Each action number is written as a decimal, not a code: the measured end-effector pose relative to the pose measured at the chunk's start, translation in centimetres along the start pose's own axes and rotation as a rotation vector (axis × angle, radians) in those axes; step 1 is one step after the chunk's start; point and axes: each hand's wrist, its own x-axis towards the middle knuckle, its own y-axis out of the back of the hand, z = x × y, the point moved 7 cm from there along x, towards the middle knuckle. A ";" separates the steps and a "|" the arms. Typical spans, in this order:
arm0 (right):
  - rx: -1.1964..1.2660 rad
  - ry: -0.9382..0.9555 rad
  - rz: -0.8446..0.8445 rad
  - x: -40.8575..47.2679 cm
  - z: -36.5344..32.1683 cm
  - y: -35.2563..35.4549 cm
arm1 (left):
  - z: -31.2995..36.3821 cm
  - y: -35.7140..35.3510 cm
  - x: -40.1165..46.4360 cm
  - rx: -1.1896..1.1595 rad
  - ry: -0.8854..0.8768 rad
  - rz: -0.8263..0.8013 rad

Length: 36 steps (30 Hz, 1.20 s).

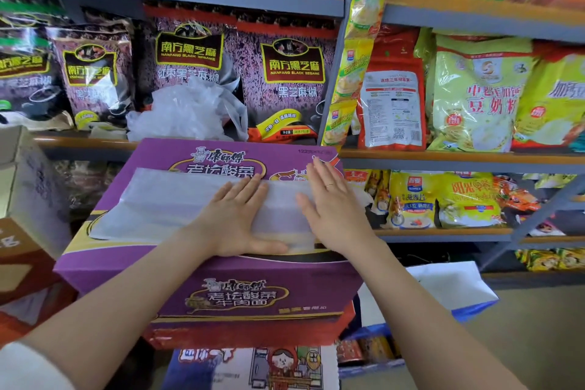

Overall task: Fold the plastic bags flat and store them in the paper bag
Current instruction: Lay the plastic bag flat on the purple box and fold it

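both hands lie flat on a translucent plastic bag (177, 199) that is spread in a long strip across the top of a purple cardboard box (240, 291). the left hand (235, 215) rests palm down near the middle of the strip, fingers straight and close together, thumb stretched out along the near edge of the bag. the right hand (332, 203) lies just to its right, also palm down with straight fingers — a thin ring shows on one finger — and its fingertips reach past the far edge of the bag onto the box lid. neither hand grips anything; both simply press on the plastic.

the bag looks folded lengthwise, its left end reaching almost to the left edge of the box top, its right end hanging a little over the right edge.

a second, crumpled plastic bag (190, 111) sits further away on the shelf (95, 144) behind the box, in front of dark packets of black sesame paste (291, 79). near the floor to the right, beside the box, stands a white paper bag (449, 291) with blue edging, its mouth open. yellow-green packets (471, 95) fill the right-hand shelves.
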 end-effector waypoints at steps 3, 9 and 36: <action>-0.032 0.101 -0.183 0.8 -3.1 -2.9 | -0.1 0.0 0.0 -0.018 0.016 0.004; -0.086 -0.158 -0.229 -0.1 3.4 -2.8 | -0.1 -0.3 0.2 -0.022 0.010 0.000; 1.574 -0.087 -0.407 -9.6 6.6 1.7 | 7.8 -1.1 -7.5 -0.460 -0.378 0.435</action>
